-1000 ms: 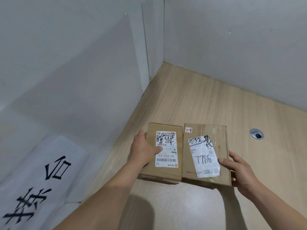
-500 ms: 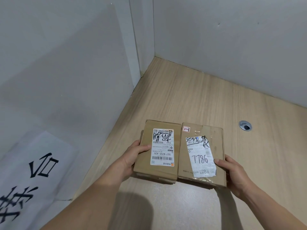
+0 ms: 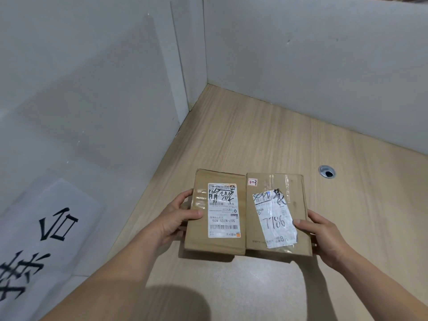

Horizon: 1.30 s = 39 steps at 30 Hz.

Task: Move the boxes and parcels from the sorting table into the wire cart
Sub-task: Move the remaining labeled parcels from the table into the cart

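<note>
Two flat brown cardboard boxes sit side by side, pressed together, above the wooden table [image 3: 254,135]. The left box [image 3: 199,237] has a white label with black scribble. The right box [image 3: 298,205] has a torn white label reading 7786 upside down. My left hand [image 3: 171,221] grips the left box's outer edge, thumb on top. My right hand [image 3: 324,235] grips the right box's outer edge, thumb on its label. Both boxes look lifted a little off the table. No wire cart is in view.
Grey partition walls [image 3: 301,66] close the table's far and left sides, meeting in a corner. A round metal cable grommet [image 3: 326,171] sits in the table to the right of the boxes. A white sheet [image 3: 34,239] with large black characters lies at lower left.
Both hands have drawn the two boxes toward me and off the table. My left hand shifted from lying on the left box's top to gripping its side edge.
</note>
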Each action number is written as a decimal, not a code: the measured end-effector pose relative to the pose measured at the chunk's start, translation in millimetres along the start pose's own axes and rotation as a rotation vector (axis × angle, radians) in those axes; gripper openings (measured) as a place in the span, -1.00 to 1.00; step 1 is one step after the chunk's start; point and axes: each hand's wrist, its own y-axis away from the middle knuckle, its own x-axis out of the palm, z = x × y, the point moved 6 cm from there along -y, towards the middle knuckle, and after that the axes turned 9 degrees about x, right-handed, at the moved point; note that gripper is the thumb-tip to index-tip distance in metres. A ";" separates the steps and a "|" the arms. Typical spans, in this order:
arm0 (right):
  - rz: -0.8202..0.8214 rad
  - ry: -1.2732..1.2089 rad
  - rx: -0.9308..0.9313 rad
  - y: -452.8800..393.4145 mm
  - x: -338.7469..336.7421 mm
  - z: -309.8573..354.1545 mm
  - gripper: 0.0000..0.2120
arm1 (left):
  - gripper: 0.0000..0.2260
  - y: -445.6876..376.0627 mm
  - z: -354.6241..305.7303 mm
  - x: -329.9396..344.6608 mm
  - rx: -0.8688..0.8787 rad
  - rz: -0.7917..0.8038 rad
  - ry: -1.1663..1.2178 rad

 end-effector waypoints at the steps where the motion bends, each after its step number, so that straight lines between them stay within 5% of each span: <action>1: -0.021 0.006 -0.015 1.3 -1.5 1.3 -0.56 | -0.25 3.1 -1.6 1.4 0.015 -0.017 -0.012; 8: -0.064 0.086 -0.111 22.5 1.3 14.8 -0.31 | -0.31 11.3 -10.9 9.6 0.064 -0.059 -0.098; 17: -0.052 0.081 -0.053 25.8 -11.1 -0.7 -0.40 | -0.16 23.3 -7.5 18.7 0.064 -0.044 -0.110; 27: -0.039 0.128 -0.294 49.1 -26.9 46.0 -0.30 | -0.10 46.5 -53.8 16.6 0.209 -0.112 -0.146; 39: 0.068 0.114 -0.461 91.9 -66.7 111.5 -0.34 | -0.25 125.2 -117.1 46.1 0.396 -0.237 -0.141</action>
